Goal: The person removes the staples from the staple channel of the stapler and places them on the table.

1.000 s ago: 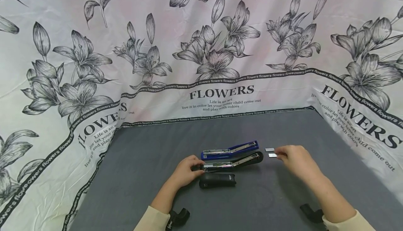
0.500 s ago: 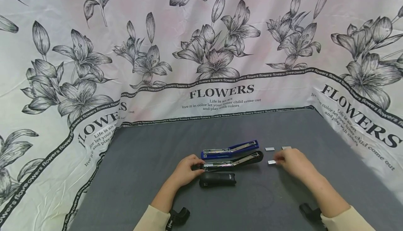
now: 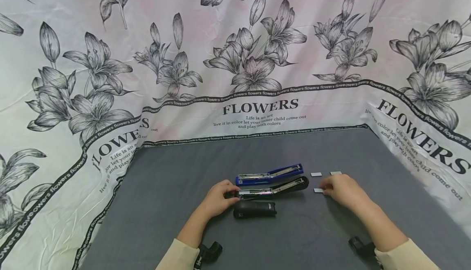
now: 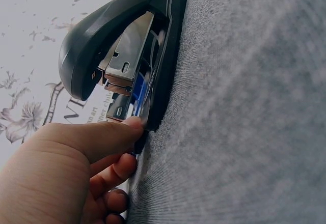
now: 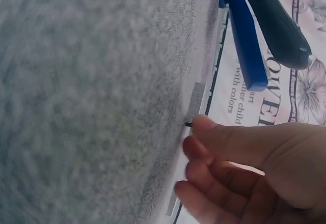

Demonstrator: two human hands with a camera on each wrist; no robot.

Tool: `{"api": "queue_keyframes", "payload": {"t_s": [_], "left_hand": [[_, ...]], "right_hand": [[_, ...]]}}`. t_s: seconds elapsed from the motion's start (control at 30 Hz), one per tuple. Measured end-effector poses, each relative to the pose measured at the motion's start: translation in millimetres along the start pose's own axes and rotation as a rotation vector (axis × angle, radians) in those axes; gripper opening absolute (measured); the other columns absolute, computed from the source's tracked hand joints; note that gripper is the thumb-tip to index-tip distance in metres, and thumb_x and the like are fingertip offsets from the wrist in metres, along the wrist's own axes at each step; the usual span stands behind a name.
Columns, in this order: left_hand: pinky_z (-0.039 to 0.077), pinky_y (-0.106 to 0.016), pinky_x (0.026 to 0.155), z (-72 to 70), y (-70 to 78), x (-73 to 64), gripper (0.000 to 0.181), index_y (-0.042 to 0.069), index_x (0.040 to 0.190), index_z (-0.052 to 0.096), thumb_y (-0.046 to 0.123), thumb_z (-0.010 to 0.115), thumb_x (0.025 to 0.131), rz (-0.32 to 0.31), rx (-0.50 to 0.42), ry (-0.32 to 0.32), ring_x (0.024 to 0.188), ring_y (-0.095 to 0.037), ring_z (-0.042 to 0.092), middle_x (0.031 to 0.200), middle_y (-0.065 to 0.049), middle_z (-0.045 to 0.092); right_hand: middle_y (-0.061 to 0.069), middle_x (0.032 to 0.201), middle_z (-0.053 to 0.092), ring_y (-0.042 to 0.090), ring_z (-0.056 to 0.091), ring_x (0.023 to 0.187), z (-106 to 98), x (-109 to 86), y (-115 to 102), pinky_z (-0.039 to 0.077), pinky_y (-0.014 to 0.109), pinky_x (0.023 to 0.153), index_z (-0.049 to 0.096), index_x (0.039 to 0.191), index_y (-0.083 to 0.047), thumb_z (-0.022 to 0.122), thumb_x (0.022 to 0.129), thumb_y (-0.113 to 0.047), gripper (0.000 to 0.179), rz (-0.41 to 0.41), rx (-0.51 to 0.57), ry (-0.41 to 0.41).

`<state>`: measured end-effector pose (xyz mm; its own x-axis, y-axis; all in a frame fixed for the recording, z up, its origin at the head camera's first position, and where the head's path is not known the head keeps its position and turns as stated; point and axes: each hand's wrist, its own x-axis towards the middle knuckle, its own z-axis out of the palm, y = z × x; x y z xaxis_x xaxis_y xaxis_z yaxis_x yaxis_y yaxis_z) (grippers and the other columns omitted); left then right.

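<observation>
My left hand pinches the near-left end of a black stapler, which lies swung open with its metal magazine showing. In the left wrist view, the thumb and fingers of my left hand meet low at the stapler bases. Over on the right, my right hand pinches a small silver strip of staples at the table surface. Two more strips lie behind it: one staple strip to the left, another staple strip partly behind the hand. The right wrist view shows my right hand with thumb and forefinger together.
Just behind the black stapler lies an opened blue stapler. A second black stapler, folded, lies in front. All rest on the grey cloth-covered table. A flower-printed curtain rises around the back and sides.
Between one second and half a second ago, my right hand brought one staple strip toward me, apart from the others, and a third strip came into view. My left hand stays put.
</observation>
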<state>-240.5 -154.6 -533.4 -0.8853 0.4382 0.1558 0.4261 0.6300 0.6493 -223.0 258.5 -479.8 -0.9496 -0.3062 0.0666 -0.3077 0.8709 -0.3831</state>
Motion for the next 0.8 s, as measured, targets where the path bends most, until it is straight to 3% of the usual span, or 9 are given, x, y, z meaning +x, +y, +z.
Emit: {"api": "queue_keyframes", "payload": {"t_s": [0.27, 0.53, 0.8], "left_hand": [[0.046, -0.033, 0.076, -0.6, 0.9, -0.2, 0.021, 0.012, 0.111, 0.078, 0.016, 0.08, 0.091, 0.0, -0.006, 0.003, 0.083, -0.012, 0.053, 0.091, 0.008, 0.057], [0.046, -0.033, 0.076, 0.4, -1.8, -0.2, 0.021, 0.013, 0.112, 0.078, 0.018, 0.08, 0.091, 0.007, -0.009, -0.002, 0.083, -0.011, 0.053, 0.092, 0.009, 0.058], [0.046, -0.033, 0.076, 2.3, -3.7, 0.3, 0.022, 0.013, 0.111, 0.078, 0.018, 0.081, 0.09, 0.009, -0.003, 0.008, 0.084, -0.011, 0.053, 0.092, 0.009, 0.058]], "right_hand": [[0.001, 0.082, 0.069, 0.018, 0.062, 0.073, -17, -1.1, -12, 0.05, 0.042, 0.067, 0.078, 0.101, 0.0, 0.078, 0.087, -0.004, 0.015, -0.013, 0.029, 0.028], [0.001, 0.089, 0.069, 0.017, 0.061, 0.076, -41, 0.9, -40, 0.05, 0.04, 0.065, 0.077, 0.107, -0.001, 0.077, 0.09, -0.007, 0.019, -0.007, 0.052, 0.098], [0.0, 0.092, 0.069, 0.015, 0.06, 0.078, -47, 7.1, -69, 0.05, 0.038, 0.066, 0.077, 0.11, -0.002, 0.077, 0.092, -0.011, 0.02, -0.048, 0.065, 0.103]]}}
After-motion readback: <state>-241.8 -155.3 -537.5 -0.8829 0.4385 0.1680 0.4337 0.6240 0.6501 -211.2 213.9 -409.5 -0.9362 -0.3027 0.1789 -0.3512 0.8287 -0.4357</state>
